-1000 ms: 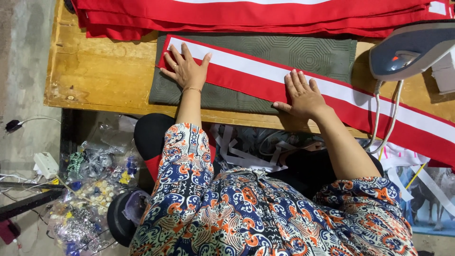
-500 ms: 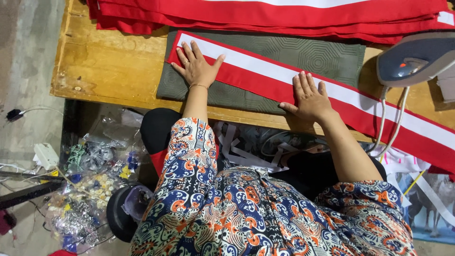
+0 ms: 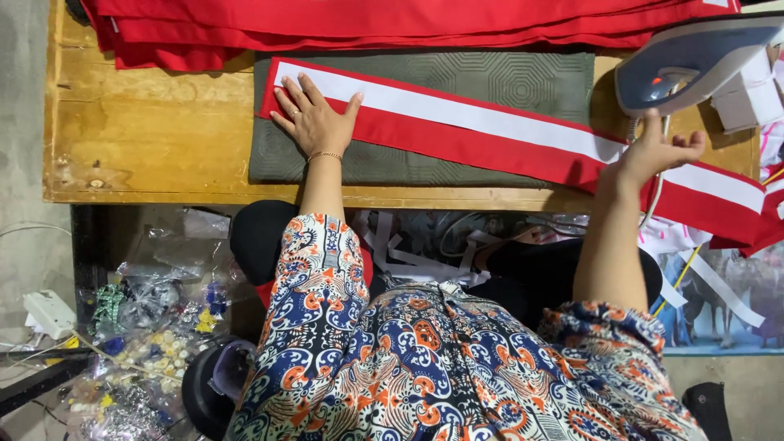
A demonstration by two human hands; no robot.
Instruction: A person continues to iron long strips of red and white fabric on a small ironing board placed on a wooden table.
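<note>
Right now my left hand (image 3: 314, 122) lies flat, fingers spread, on the left end of the red-and-white strip (image 3: 490, 131), which stretches across the grey-green quilted mat (image 3: 506, 82) on the wooden worktop (image 3: 147, 139). My right hand (image 3: 653, 151) is open, touching nothing firmly, just below the grey iron (image 3: 694, 57) at the far right. I judge the strip light, soft and slippery, best pinned flat by palm, the iron heavy and hard.
</note>
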